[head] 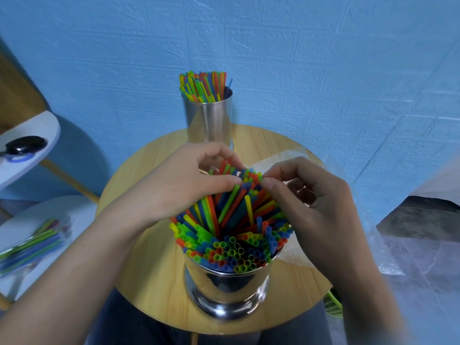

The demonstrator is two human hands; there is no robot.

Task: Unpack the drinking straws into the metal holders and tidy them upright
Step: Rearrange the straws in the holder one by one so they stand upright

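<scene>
A shiny metal holder (225, 292) stands at the near edge of the round wooden table (149, 270), packed with coloured straws (236, 232). Those at its far side lean away from me. My left hand (179, 185) curls round the leaning straws from the left, thumb on their tips. My right hand (306, 192) meets them from the right, thumb and fingers pinching at the same bunch. A second metal holder (209, 118) stands at the table's far edge, full of upright straws (202, 87).
A clear plastic wrapper (283, 160) lies on the table behind my right hand. On a white shelf at the left lies a sealed pack of straws (32, 242); a higher shelf holds a black object (25, 144). The blue wall is close behind.
</scene>
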